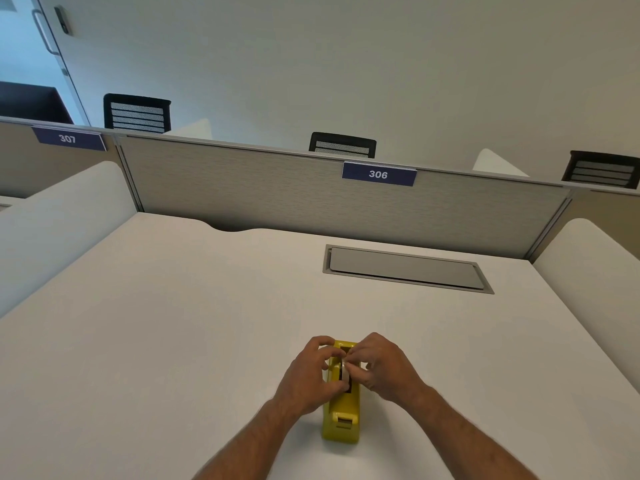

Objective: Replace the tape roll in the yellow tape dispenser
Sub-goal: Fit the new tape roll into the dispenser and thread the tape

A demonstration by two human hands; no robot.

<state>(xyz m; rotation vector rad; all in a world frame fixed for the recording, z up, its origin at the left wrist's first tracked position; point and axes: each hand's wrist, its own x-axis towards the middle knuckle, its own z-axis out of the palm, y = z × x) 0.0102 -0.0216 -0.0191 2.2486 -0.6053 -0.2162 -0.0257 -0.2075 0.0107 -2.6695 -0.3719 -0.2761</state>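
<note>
A yellow tape dispenser [341, 417] stands on the white desk [173, 323] near its front edge, cutter end towards me. In its open slot sits the tape roll [344, 370], mostly hidden by fingers. My left hand [311, 375] curls around the dispenser's left side, thumb at the roll. My right hand [382, 367] comes in from the right, and its fingertips pinch the roll at the top of the slot.
A grey cable hatch [405, 268] is set flush in the desk at the back right. A fabric partition [277, 188] labelled 306 closes the far edge, and white side dividers [595, 271] flank the desk. Black chairs show beyond.
</note>
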